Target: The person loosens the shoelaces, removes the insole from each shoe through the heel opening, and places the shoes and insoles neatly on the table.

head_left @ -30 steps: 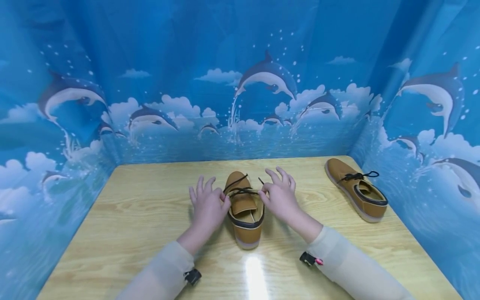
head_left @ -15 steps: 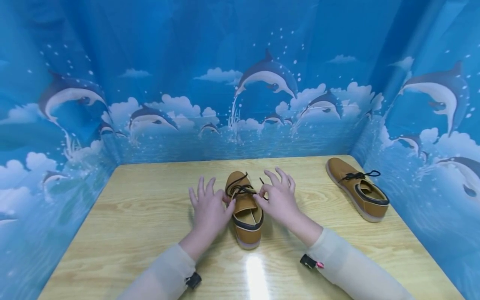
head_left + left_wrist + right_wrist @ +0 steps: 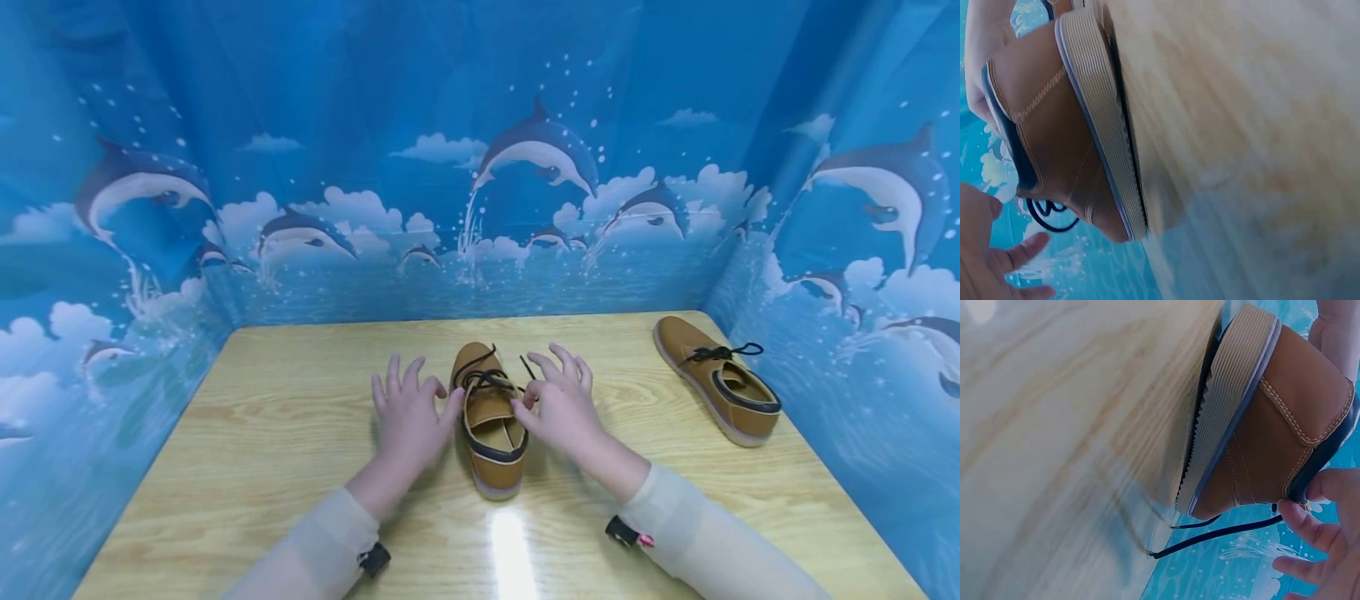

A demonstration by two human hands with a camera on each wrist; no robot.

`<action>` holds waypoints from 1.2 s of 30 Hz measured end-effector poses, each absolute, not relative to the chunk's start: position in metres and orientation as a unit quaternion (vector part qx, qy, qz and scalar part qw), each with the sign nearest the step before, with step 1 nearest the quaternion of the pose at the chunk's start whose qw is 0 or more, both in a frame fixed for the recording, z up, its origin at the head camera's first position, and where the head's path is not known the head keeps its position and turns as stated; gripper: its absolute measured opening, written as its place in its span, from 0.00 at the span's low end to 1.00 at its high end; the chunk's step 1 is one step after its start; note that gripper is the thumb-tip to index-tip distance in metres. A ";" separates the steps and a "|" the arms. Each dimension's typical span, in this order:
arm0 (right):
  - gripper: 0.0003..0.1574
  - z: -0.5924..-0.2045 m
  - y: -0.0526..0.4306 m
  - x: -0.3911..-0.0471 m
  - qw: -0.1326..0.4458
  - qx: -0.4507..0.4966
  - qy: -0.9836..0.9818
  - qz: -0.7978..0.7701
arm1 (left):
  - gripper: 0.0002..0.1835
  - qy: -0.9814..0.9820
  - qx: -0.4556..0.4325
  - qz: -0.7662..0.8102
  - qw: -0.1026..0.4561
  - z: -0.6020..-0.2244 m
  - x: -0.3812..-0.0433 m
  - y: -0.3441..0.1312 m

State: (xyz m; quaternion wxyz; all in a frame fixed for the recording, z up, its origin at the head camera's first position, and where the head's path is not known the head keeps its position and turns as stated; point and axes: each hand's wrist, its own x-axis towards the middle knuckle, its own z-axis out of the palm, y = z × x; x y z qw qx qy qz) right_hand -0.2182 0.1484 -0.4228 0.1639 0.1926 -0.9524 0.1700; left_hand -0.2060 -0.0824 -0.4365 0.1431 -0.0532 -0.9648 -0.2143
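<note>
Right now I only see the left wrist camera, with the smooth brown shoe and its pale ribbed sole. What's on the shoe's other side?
Observer: In the right wrist view, a thin black shoelace droops from beside the bare right hand's fingers toward the pale wood-grain tabletop.
Operator: Ooh! Is there another shoe with its lace tied?
Observer: Yes. The head view shows a second smooth brown shoe at the tabletop's far right, with a black lace bow.
</note>
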 end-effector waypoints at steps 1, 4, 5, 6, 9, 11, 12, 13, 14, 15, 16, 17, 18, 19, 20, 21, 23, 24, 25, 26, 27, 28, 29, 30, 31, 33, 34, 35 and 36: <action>0.21 -0.423 0.148 -0.218 0.164 0.193 -0.952 0.171 | 0.24 -0.964 -0.057 -0.216 0.145 -0.436 -0.208 -0.084; 0.21 -0.423 0.148 -0.218 0.163 0.195 -0.952 0.172 | 0.22 -0.963 -0.064 -0.220 0.146 -0.435 -0.214 -0.088; 0.21 -0.424 0.148 -0.218 0.164 0.196 -0.952 0.171 | 0.22 -0.962 -0.067 -0.220 0.147 -0.435 -0.216 -0.090; 0.21 -0.424 0.148 -0.218 0.163 0.196 -0.952 0.170 | 0.21 -0.961 -0.070 -0.223 0.149 -0.435 -0.218 -0.091; 0.20 -0.425 0.148 -0.218 0.160 0.195 -0.953 0.166 | 0.19 -0.956 -0.080 -0.235 0.157 -0.436 -0.223 -0.095; 0.20 -0.425 0.147 -0.218 0.157 0.193 -0.954 0.165 | 0.18 -0.952 -0.090 -0.242 0.165 -0.437 -0.225 -0.097; 0.20 -0.425 0.147 -0.217 0.155 0.192 -0.955 0.165 | 0.18 -0.950 -0.095 -0.246 0.169 -0.437 -0.227 -0.097; 0.20 -0.425 0.147 -0.217 0.153 0.191 -0.956 0.165 | 0.17 -0.948 -0.099 -0.250 0.172 -0.437 -0.228 -0.097; 0.20 -0.425 0.147 -0.217 0.150 0.190 -0.956 0.166 | 0.17 -0.946 -0.105 -0.253 0.175 -0.437 -0.230 -0.098; 0.21 -0.425 0.146 -0.217 0.148 0.190 -0.956 0.166 | 0.17 -0.944 -0.111 -0.255 0.179 -0.437 -0.232 -0.098; 0.21 -0.424 0.146 -0.217 0.146 0.190 -0.957 0.166 | 0.17 -0.942 -0.117 -0.256 0.182 -0.437 -0.234 -0.099; 0.21 -0.424 0.147 -0.217 0.145 0.190 -0.957 0.167 | 0.17 -0.941 -0.121 -0.257 0.182 -0.437 -0.237 -0.099; 0.21 -0.423 0.147 -0.217 0.144 0.190 -0.957 0.166 | 0.17 -0.940 -0.125 -0.260 0.181 -0.437 -0.240 -0.099; 0.21 -0.423 0.147 -0.217 0.144 0.189 -0.957 0.166 | 0.18 -0.939 -0.129 -0.262 0.180 -0.438 -0.242 -0.099; 0.21 -0.423 0.147 -0.217 0.145 0.189 -0.957 0.166 | 0.18 -0.940 -0.131 -0.262 0.177 -0.438 -0.245 -0.100; 0.21 -0.422 0.148 -0.217 0.146 0.188 -0.957 0.166 | 0.19 -0.940 -0.132 -0.262 0.173 -0.439 -0.248 -0.100; 0.20 -0.421 0.149 -0.217 0.150 0.187 -0.956 0.166 | 0.20 -0.942 -0.133 -0.263 0.163 -0.439 -0.253 -0.101; 0.20 -0.421 0.150 -0.217 0.151 0.187 -0.956 0.166 | 0.21 -0.942 -0.135 -0.263 0.160 -0.440 -0.256 -0.101; 0.20 -0.421 0.150 -0.217 0.154 0.188 -0.956 0.165 | 0.21 -0.942 -0.136 -0.263 0.158 -0.441 -0.259 -0.102; 0.20 -0.421 0.151 -0.217 0.155 0.188 -0.956 0.164 | 0.21 -0.942 -0.137 -0.262 0.156 -0.442 -0.262 -0.102; 0.20 -0.420 0.151 -0.217 0.156 0.189 -0.956 0.163 | 0.21 -0.943 -0.139 -0.262 0.154 -0.442 -0.264 -0.102; 0.20 -0.421 0.151 -0.217 0.157 0.190 -0.955 0.163 | 0.21 -0.942 -0.142 -0.262 0.152 -0.443 -0.266 -0.103; 0.20 -0.421 0.151 -0.217 0.158 0.191 -0.955 0.163 | 0.21 -0.943 -0.143 -0.262 0.150 -0.443 -0.269 -0.103; 0.20 -0.421 0.152 -0.217 0.158 0.191 -0.955 0.163 | 0.21 -0.943 -0.145 -0.261 0.147 -0.444 -0.272 -0.103; 0.20 -0.421 0.152 -0.217 0.159 0.192 -0.955 0.162 | 0.21 -0.944 -0.147 -0.259 0.145 -0.444 -0.274 -0.103; 0.20 -0.421 0.151 -0.217 0.157 0.192 -0.955 0.162 | 0.22 -0.945 -0.150 -0.257 0.135 -0.445 -0.279 -0.104; 0.20 -0.421 0.151 -0.217 0.156 0.192 -0.955 0.163 | 0.22 -0.945 -0.153 -0.256 0.132 -0.445 -0.281 -0.104; 0.20 -0.422 0.151 -0.217 0.155 0.192 -0.955 0.163 | 0.23 -0.946 -0.154 -0.256 0.127 -0.446 -0.284 -0.105; 0.20 -0.422 0.150 -0.217 0.154 0.193 -0.955 0.163 | 0.23 -0.947 -0.155 -0.253 0.122 -0.446 -0.286 -0.106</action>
